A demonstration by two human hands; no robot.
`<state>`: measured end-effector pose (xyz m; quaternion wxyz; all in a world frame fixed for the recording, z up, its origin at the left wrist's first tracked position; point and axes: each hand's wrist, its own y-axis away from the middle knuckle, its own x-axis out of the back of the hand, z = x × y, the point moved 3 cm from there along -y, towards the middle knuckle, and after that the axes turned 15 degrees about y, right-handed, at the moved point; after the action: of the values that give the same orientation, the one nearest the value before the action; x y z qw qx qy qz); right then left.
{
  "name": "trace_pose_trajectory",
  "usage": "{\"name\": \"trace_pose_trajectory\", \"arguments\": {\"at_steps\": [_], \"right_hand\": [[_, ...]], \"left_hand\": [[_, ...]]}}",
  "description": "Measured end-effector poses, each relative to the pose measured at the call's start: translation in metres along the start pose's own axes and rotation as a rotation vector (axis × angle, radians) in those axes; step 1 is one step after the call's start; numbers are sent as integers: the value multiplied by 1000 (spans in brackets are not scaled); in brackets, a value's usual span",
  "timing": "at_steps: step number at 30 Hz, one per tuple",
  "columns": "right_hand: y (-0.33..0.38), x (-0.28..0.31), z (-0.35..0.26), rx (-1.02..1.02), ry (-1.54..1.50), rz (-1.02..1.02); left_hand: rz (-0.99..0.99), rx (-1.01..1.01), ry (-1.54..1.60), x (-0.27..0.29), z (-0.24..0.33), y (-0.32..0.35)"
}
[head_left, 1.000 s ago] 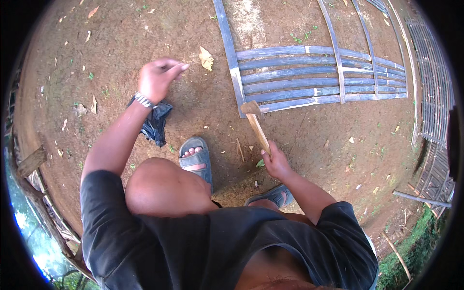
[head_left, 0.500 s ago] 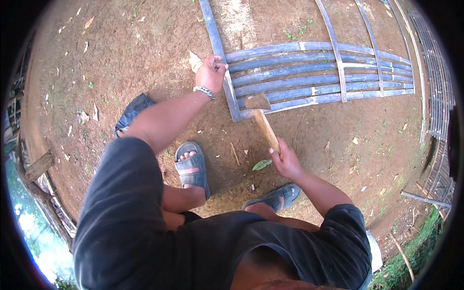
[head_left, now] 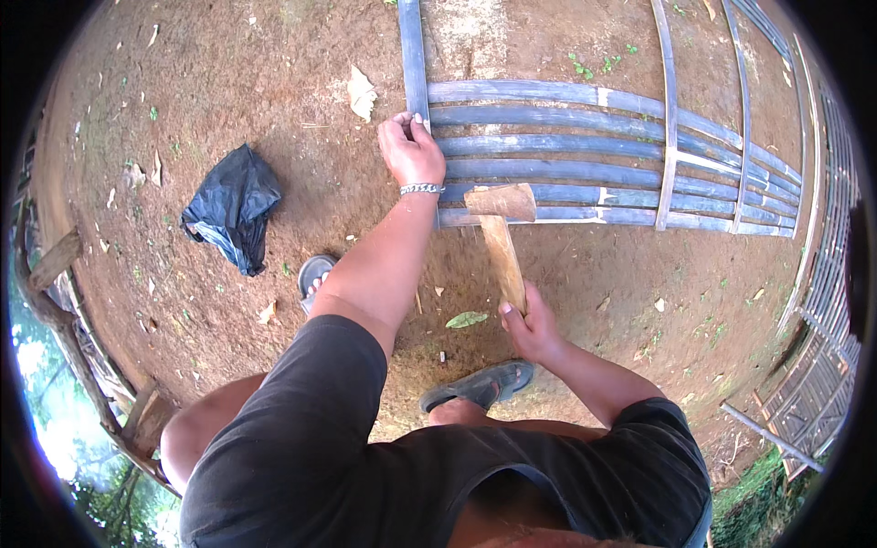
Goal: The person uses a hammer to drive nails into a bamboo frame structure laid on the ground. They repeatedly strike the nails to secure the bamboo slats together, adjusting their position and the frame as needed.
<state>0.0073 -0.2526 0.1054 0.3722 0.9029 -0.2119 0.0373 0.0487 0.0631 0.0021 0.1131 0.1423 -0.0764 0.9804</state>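
- The left hand (head_left: 411, 151) is touching the end slat (head_left: 414, 55) of the bamboo lattice (head_left: 548, 169), which is lying on the ground (head_left: 585, 301); fingers are bunching, but I cannot tell whether they are pinching anything.
- The right hand (head_left: 532, 324) is gripping a wooden mallet (head_left: 501, 239).
- Seemingly the person is positioning; striking would be demanding clear fingers.
- A black bag (head_left: 236, 205) is lying leftward, blocking nothing.

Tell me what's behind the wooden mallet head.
The two nearest slats emerge on both sides of the mallet head, with brown soil showing below. The stretches directly behind it are covered and cannot be seen.
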Motion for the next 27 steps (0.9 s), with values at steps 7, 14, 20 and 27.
{"name": "trace_pose_trajectory", "arguments": {"at_steps": [7, 14, 20, 27], "right_hand": [[-34, 17, -22, -56, -79, 17], [-56, 20, -29, 5, -9, 34], [-59, 8, -34, -30, -23, 12], [-70, 9, -31, 28, 29, 71]], "left_hand": [[3, 100, 33, 1, -4, 1], [5, 77, 12, 0, -7, -1], [13, -29, -85, 1, 0, 0], [42, -45, -71, 4, 8, 1]]}}
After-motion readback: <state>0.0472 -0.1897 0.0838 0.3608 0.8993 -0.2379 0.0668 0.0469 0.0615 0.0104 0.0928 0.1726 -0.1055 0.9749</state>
